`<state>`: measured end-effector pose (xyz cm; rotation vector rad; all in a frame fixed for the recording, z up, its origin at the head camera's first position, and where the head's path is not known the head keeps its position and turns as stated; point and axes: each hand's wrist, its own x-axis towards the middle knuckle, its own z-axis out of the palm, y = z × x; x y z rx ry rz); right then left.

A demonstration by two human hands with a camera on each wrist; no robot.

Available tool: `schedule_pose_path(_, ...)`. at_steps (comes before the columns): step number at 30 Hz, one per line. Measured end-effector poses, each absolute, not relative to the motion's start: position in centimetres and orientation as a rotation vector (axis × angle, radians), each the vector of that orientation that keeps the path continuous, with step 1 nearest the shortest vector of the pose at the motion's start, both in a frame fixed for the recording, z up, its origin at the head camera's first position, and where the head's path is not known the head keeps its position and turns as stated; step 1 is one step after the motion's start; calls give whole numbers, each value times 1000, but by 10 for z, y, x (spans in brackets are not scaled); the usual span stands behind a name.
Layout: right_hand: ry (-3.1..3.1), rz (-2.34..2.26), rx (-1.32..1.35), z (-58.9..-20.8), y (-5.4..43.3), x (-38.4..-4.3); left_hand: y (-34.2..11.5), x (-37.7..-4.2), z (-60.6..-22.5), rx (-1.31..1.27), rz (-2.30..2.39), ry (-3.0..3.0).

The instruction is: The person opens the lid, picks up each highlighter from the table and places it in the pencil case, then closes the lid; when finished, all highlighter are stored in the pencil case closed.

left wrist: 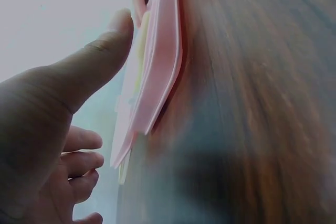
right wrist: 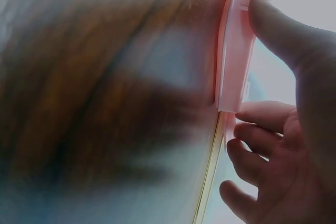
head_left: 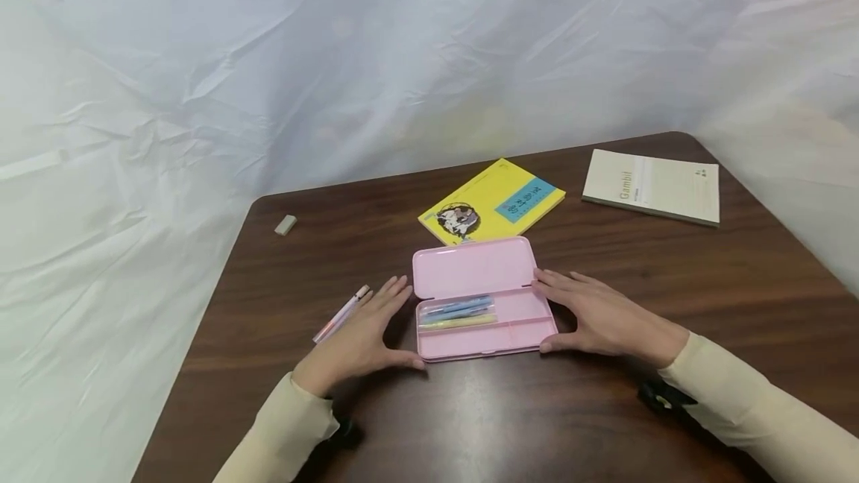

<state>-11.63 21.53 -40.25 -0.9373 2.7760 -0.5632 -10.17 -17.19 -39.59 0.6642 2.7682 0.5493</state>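
A pink pencil case [head_left: 473, 270] lies with its lid folded back on the dark wooden table. In its upper left compartment, a clear sleeve of blue and yellow pens [head_left: 458, 311] is visible. My left hand [head_left: 359, 338] is spread along the case's left side, thumb tip right at the near corner. On the other side is my right hand [head_left: 597, 315], its thumb at the near right corner and its fingers by the hinge. The right wrist view shows those fingertips [right wrist: 245, 114] close against the case's edge [right wrist: 236, 61]. Neither palm holds anything.
Two slim pens [head_left: 341, 313] lie just left of my left hand. Farther back left is a small eraser [head_left: 285, 225]. A yellow booklet [head_left: 483, 196] sits directly behind the lid, with a cream notebook [head_left: 651, 185] at the back right. White sheeting [head_left: 403, 73] hangs behind the table.
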Motion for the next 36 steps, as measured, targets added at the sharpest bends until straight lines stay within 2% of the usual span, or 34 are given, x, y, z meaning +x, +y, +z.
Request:
schedule_pose_path(11,2791,-572,-923,-401,222,-114,-221,-68,-394,652,560,2905)
schedule_pose_path(21,2768,-584,-965,-406,218,-121,-260,-19,-384,334,576,3075)
schedule_pose_path(36,2768,-580,-963,-408,218,-121,-251,-28,-413,442,512,3312)
